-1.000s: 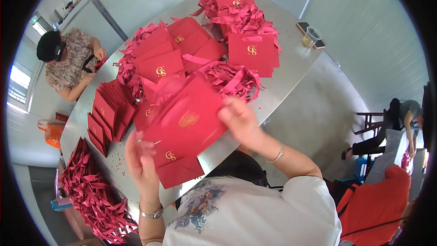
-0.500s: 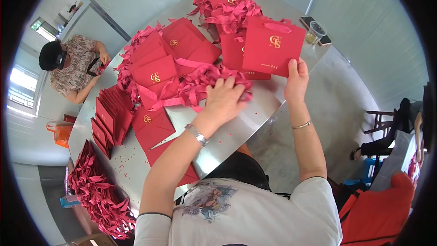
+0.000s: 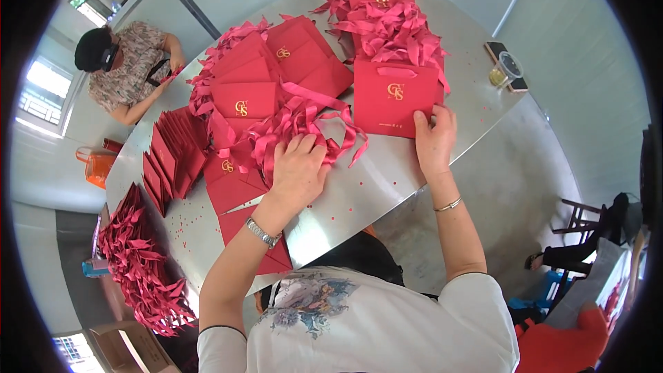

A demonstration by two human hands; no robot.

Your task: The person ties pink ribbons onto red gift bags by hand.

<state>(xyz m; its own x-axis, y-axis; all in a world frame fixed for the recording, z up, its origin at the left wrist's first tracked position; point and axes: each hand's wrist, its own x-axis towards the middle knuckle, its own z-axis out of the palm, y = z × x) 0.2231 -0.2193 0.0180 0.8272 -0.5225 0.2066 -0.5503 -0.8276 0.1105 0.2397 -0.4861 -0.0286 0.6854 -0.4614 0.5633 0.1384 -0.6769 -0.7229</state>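
My right hand (image 3: pixel 435 139) holds a flat red paper gift bag (image 3: pixel 376 107) by its lower right corner, thumb on the front face. The bag has a gold emblem and a pink-red ribbon handle, and it lies over other bags in a row. My left hand (image 3: pixel 298 173) is closed over a tangled heap of red ribbons (image 3: pixel 286 124), its fingertips sunk among the loops. Just beyond and left of that heap are red bags with gold emblems (image 3: pixel 242 100), piled and overlapping. Below it, more flat red bags (image 3: pixel 231 190) lie partly under my left forearm.
Upright folded red bags (image 3: pixel 176 155) stand at the left, near a mass of hanging ribbons (image 3: pixel 141 262). A clear cup (image 3: pixel 507 69) and a phone (image 3: pixel 498 48) are at the right edge of the metal table (image 3: pixel 387 200). Another person (image 3: pixel 131 69) works at the far left.
The bag in my right hand has come down and left onto the row of bags, covering those beneath. My left hand has shifted left over the ribbon heap.
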